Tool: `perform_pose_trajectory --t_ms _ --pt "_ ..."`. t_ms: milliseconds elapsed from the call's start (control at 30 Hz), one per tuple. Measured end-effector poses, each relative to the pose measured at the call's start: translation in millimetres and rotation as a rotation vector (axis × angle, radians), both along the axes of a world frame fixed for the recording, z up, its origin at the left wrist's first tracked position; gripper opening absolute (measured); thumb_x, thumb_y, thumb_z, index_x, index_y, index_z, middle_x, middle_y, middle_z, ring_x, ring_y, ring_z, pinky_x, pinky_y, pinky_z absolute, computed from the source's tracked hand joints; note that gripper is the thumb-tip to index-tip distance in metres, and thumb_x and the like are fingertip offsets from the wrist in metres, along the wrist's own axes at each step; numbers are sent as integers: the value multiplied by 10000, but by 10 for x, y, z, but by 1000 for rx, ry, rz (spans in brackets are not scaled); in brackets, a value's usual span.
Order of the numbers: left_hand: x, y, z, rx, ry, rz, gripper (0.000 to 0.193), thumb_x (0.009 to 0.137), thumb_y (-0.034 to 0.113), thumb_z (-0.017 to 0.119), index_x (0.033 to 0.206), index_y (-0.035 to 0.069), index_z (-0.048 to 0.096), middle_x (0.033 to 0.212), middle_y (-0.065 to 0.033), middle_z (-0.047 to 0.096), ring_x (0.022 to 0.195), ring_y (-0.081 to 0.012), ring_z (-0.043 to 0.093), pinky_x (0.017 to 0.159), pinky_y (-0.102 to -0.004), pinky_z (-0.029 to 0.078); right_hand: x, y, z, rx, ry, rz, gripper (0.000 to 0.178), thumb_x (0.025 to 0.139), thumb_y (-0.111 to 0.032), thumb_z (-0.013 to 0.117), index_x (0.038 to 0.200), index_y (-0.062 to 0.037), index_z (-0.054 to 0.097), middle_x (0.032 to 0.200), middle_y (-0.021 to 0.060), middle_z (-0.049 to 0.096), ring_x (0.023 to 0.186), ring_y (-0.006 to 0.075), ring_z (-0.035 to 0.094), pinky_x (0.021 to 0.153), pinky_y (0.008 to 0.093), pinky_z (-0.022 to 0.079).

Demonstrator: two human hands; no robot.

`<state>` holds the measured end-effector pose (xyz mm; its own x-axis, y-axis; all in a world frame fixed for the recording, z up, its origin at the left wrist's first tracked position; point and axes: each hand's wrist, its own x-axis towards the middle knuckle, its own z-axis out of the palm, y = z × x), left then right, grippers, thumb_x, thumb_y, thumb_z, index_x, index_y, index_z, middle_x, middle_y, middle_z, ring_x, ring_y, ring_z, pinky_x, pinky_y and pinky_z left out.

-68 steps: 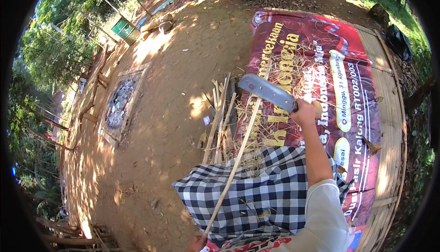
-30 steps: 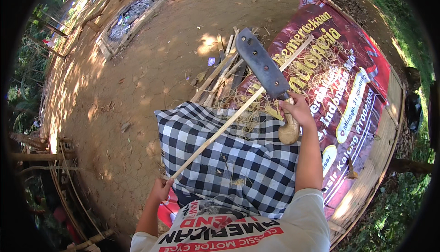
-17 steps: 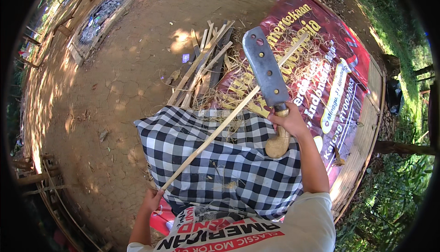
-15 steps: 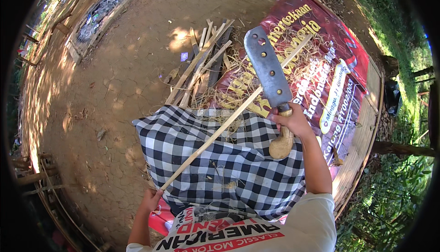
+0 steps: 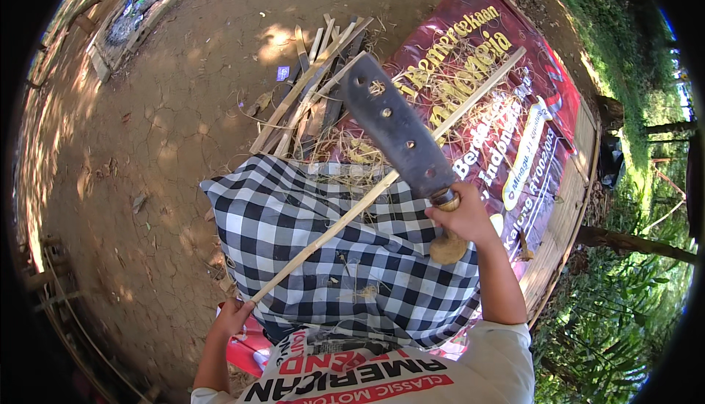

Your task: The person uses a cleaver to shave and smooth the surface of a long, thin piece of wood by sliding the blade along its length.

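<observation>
My right hand is wrapped round the wooden handle of a machete. Its broad dark blade, pierced with several holes, points up and to the left. Low on the left, my left hand grips the near end of a long pale bamboo strip. The strip slants up to the right, passing behind the blade, over the black-and-white checked cloth on my lap. Its far end reaches over the maroon banner. Thin curled shavings lie scattered on the banner.
A pile of split strips lies on bare earth ahead. Bamboo slats edge the banner on the right, with green plants beyond. At the far left is a framed ash pit. A small purple packet rests near the pile.
The machete blade has tilted further left, and its flat looks darker. The bamboo strip's far end has shifted right. The whole view has moved slightly.
</observation>
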<state>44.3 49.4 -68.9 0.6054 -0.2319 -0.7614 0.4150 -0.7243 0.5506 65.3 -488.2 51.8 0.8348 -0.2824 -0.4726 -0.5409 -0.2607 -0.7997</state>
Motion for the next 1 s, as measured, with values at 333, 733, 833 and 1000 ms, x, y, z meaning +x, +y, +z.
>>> perform_pose_trajectory --t_ms 333,733,833,1000 --pt "29 82 -51 -26 26 -31 523 919 358 586 552 3 473 459 -15 411 413 -109 358 395 -339 317 -207 394 -342 -207 -84 94 100 717 11 681 788 36 616 655 62 625 546 113 596 525 267 477" --pt "39 -68 180 -6 142 34 520 956 383 525 582 26 464 505 -22 435 381 -117 416 355 -294 403 -240 609 -400 13 -45 -3 153 699 -27 701 799 57 621 668 89 627 572 132 613 545 284 487" --pt "7 -2 11 -37 122 17 531 965 382 506 569 33 452 494 -13 419 376 -108 381 344 -299 356 -130 393 -195 -30 -91 10 124 702 4 703 770 39 605 650 55 611 546 111 594 519 261 472" --pt "-79 60 -167 -88 23 -12 506 959 343 517 556 45 453 483 16 400 439 -97 362 411 -315 319 -201 533 -330 204 -40 -232 141 702 2 703 763 29 579 654 46 601 526 114 580 513 260 467"
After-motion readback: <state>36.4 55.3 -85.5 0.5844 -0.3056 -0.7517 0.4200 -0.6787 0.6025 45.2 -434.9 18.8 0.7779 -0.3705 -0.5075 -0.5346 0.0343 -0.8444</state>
